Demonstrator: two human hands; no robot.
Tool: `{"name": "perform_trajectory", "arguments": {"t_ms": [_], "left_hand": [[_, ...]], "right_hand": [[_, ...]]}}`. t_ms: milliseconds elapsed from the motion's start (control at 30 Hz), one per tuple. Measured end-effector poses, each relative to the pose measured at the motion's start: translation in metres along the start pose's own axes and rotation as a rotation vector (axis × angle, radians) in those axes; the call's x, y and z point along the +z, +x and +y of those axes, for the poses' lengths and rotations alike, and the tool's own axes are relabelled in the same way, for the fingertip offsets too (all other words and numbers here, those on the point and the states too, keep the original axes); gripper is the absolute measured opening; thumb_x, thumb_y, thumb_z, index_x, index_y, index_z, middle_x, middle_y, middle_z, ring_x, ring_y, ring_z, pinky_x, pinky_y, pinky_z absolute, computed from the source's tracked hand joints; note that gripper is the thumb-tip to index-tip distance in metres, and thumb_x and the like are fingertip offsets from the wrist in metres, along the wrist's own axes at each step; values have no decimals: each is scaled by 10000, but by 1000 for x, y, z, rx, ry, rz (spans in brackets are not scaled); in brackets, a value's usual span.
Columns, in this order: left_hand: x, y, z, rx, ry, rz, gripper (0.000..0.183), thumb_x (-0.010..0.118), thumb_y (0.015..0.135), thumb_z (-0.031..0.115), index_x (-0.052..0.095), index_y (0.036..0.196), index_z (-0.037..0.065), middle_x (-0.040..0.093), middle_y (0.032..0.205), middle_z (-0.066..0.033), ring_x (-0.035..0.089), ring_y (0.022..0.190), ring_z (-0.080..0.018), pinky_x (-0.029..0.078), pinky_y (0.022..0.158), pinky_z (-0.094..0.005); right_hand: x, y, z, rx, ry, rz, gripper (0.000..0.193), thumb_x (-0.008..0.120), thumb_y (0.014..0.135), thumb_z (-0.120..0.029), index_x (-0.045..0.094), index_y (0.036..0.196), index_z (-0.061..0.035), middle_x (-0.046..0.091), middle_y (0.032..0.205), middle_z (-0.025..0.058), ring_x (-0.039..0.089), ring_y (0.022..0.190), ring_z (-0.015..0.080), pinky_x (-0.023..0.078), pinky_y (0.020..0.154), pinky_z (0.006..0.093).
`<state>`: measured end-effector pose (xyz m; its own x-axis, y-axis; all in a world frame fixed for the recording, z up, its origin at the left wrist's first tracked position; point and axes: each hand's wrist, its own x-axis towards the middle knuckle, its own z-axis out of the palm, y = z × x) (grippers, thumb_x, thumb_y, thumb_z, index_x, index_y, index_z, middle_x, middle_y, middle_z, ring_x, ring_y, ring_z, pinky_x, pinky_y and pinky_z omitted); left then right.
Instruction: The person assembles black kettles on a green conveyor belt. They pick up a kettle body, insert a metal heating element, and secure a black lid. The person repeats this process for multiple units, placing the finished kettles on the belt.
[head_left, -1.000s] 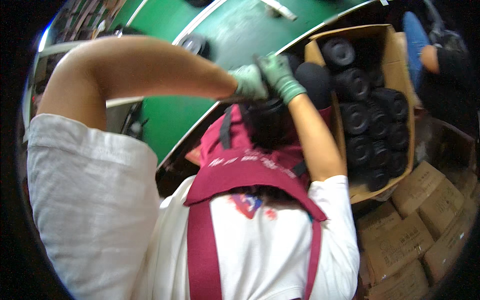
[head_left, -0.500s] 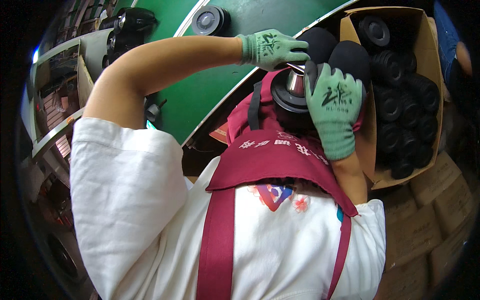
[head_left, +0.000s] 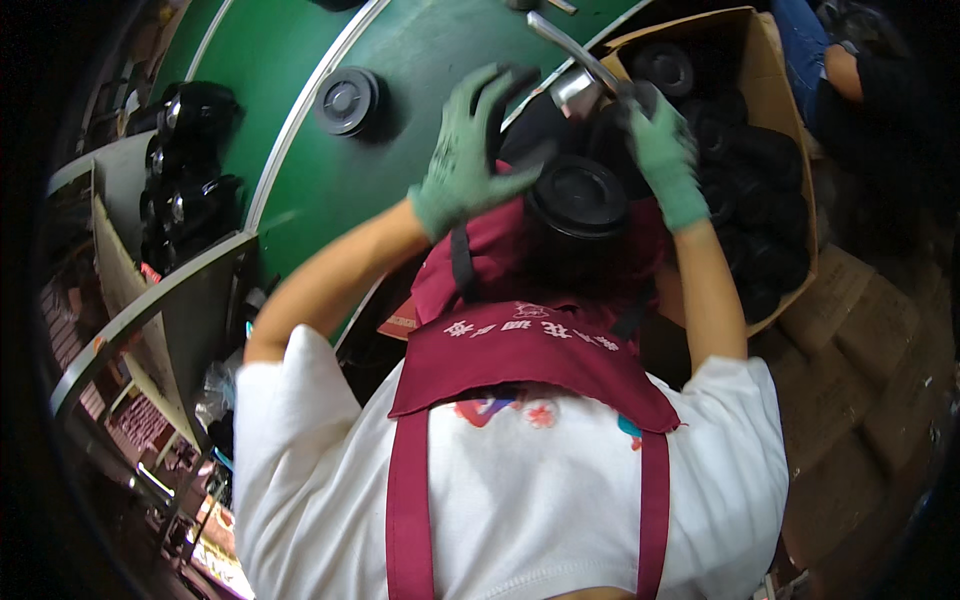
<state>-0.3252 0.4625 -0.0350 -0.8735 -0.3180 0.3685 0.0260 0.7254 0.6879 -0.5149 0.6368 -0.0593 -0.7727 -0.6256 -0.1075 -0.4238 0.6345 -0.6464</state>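
My right hand point(head_left: 662, 150), in a green knit glove with dark fingertips, is closed on a shiny metal tool point(head_left: 575, 92) with a long bar handle and a short cylindrical head. The tool is raised beyond a round black lidded part point(head_left: 580, 195), which rests on my lap over the maroon apron point(head_left: 540, 345). My left hand point(head_left: 470, 150), gloved alike and smeared by motion, is open with fingers apart to the left of that black part. Nothing shows in it. The underside of the black part is hidden.
A green worktable point(head_left: 300, 185) with a pale strip lies ahead and left, holding a round black part point(head_left: 347, 100). Shiny black pieces point(head_left: 190, 150) line its left side. An open cardboard box point(head_left: 800, 140) of black parts stands right; another person's arm point(head_left: 842, 72) is beyond.
My right hand has lifted the metal tool off the black part and carried it forward. My left hand has let go of the tool, opened and moved back to the left.
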Motion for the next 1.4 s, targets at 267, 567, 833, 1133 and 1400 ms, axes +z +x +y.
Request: {"name": "perform_trajectory", "arguments": {"t_ms": [267,567,833,1133,1400], "left_hand": [[-4,-65,50,149,-206,-306,766,902,684,375,601,1338,114,502,1417,-182,387,1420,-486,358,1165,-572],[-150,-73,-40,-838,-1084,641,587,579,1007,545,563,1377,90,578,1372,-105,654,1138,-234,538,965,-380],[-224,-20,-202,-928,-429,863,715,729,900,515,482,1415,84,534,1330,-144,623,1043,-257,542,934,-424],[-370,-79,-363,-883,650,549,815,820,741,309,487,1458,111,291,1576,-246,453,1379,-441,430,1144,-446],[-323,-72,-257,-567,491,753,220,776,726,199,754,925,105,611,1039,-112,656,996,-298,532,862,-397]], "right_hand": [[154,128,23,-142,122,52,522,635,950,-343,570,1335,4,663,1235,267,626,1143,447,502,946,519],[87,71,-81,-630,659,-513,603,787,850,-147,534,1384,-29,434,1533,192,536,1313,282,527,991,399],[169,115,-241,-240,1189,-730,487,666,941,-11,502,1400,4,694,1208,99,678,1099,180,551,906,298],[329,209,-331,-147,675,-473,449,736,913,-202,579,1315,-78,689,1003,106,673,816,170,533,630,312],[293,224,-265,-605,425,-242,928,815,828,-386,349,1531,0,365,1547,233,458,1356,383,386,1142,456]]}}
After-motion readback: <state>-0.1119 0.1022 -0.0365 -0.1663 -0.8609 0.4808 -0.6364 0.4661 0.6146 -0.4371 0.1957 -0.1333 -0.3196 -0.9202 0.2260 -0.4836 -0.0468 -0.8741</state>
